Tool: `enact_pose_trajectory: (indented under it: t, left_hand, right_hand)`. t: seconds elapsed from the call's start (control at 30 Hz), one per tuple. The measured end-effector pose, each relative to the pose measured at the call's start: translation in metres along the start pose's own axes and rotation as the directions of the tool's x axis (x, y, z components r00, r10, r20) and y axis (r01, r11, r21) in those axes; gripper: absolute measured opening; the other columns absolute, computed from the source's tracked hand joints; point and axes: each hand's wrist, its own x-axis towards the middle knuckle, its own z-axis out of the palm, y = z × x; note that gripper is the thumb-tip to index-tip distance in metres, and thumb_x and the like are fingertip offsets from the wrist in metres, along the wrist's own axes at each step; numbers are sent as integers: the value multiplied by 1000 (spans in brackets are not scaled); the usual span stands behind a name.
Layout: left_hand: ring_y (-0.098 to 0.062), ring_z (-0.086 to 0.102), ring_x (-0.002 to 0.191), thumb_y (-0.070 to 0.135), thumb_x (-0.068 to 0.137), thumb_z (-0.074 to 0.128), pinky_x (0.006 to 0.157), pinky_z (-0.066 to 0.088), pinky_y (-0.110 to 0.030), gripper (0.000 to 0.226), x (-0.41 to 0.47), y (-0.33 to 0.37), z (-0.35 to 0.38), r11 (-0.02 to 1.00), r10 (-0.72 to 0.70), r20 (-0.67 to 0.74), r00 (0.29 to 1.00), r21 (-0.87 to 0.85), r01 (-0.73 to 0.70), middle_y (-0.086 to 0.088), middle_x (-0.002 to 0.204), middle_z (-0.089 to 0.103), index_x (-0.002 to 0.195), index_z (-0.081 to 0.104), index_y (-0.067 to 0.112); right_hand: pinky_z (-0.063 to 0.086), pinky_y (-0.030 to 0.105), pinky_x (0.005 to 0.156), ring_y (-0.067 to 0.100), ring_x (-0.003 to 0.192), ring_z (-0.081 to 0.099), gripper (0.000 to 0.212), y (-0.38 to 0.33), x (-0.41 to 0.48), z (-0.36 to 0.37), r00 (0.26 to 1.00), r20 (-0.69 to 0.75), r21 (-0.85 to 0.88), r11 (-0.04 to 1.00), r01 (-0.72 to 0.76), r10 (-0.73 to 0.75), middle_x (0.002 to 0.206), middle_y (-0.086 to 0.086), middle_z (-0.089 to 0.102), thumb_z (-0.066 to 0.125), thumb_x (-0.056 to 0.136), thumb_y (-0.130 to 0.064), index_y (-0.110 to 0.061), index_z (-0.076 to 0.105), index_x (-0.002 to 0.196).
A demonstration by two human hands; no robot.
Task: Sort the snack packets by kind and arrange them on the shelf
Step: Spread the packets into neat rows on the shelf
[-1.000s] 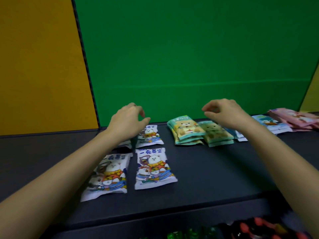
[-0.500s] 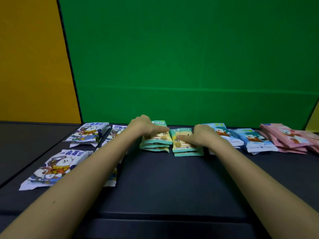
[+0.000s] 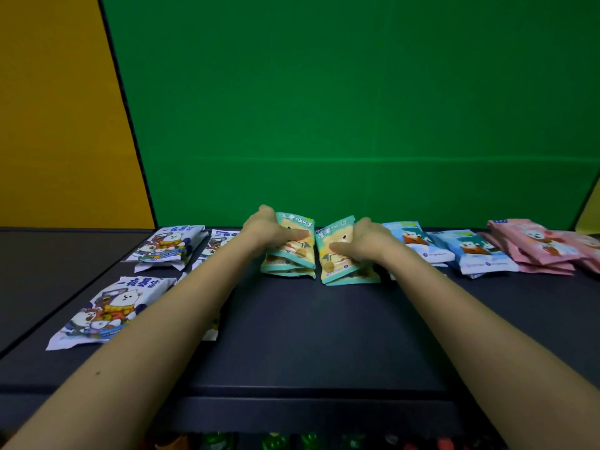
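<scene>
Near the middle of the back edge of the dark matte shelf [image 3: 308, 336], a left stack [image 3: 292, 269] and a right stack [image 3: 341, 269] of glossy teal-and-cream foil snack packets are sitting side by side, their Chinese lettering too small to read. The left grip [image 3: 272, 232] is clamping the left stack, thumb across its top packet. The right grip [image 3: 367, 241] is clamping the right stack likewise. Towards the left edge, crinkled white packets [image 3: 113, 306] with blue Chinese characters are lying flat. Towards the right edge, light-blue packets [image 3: 418, 241] and pink packets [image 3: 535, 241] are resting in piles.
</scene>
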Motion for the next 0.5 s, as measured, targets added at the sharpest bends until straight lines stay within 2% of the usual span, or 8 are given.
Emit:
enact_pose_trajectory:
  t: [0.07, 0.13, 0.17, 0.23, 0.3, 0.37, 0.43, 0.5]
  left_hand:
    - [-28, 51, 116, 42, 77, 71, 89, 43, -34, 87, -7, -3, -6, 994, 14, 23, 1000, -108, -12, -15, 136, 47, 137, 26, -1]
    - [-22, 54, 98, 39, 85, 63, 78, 42, -30, 79, -22, -9, -13, 980, 36, 23, 999, -197, -31, -13, 126, 53, 138, 20, 0]
    - [-20, 56, 89, 37, 88, 60, 73, 44, -30, 72, -32, -14, -15, 975, 47, 36, 998, -221, -38, -10, 115, 59, 137, 21, 1]
    - [-22, 62, 85, 33, 90, 56, 80, 51, -36, 59, -55, -26, -15, 967, 78, 115, 990, -252, -47, -8, 102, 65, 132, 23, 7]
    - [-25, 66, 85, 29, 93, 51, 90, 51, -43, 49, -79, -38, -10, 968, 115, 222, 968, -244, -59, -10, 100, 68, 129, 21, 13]
    - [-25, 64, 88, 30, 97, 43, 92, 49, -41, 46, -100, -44, -5, 985, 160, 272, 949, -104, -136, -8, 102, 67, 132, 16, 17]
    - [-25, 59, 95, 35, 98, 34, 89, 43, -35, 49, -116, -45, -1, 960, 197, 257, 946, 145, -239, -9, 107, 62, 138, 11, 17]
    - [-29, 56, 102, 42, 98, 27, 81, 38, -36, 52, -127, -42, 2, 826, 229, 164, 960, 489, -281, -13, 113, 60, 139, 16, 12]
  right_hand:
    - [41, 36, 88, 36, 118, 49, 61, 0, -10, 0, 993, -115, 157, 987, 14, 4, 127, 20, 52, 56, 89, -40, 2, 31, 125]
    - [41, 29, 77, 31, 102, 58, 56, 7, -29, -4, 977, -211, 277, 956, 100, -41, 101, 12, 60, 57, 89, -35, -2, 28, 124]
    - [41, 21, 65, 22, 86, 63, 52, 13, -41, -6, 973, -221, 335, 933, 134, -61, 82, 3, 57, 57, 90, -34, -6, 28, 122]
    - [33, 9, 41, -2, 48, 57, 47, 26, -69, -7, 985, -145, 446, 882, 150, -94, 64, -6, 46, 58, 89, -35, -16, 27, 119]
    - [31, 10, 40, -5, 42, 53, 46, 35, -95, 0, 992, -13, 527, 843, 110, -122, 67, -4, 47, 58, 87, -40, -24, 27, 117]
    - [33, 16, 48, 4, 56, 53, 45, 38, -112, 9, 990, 39, 461, 882, 100, -133, 71, -2, 49, 56, 86, -46, -27, 29, 117]
    - [29, 20, 50, 9, 62, 47, 39, 38, -121, 16, 991, 10, 316, 941, 125, -135, 65, -7, 49, 52, 88, -50, -29, 31, 114]
    - [33, 26, 58, 14, 73, 47, 38, 37, -127, 16, 990, -31, 138, 980, 144, -141, 67, -10, 47, 46, 88, -56, -31, 35, 114]
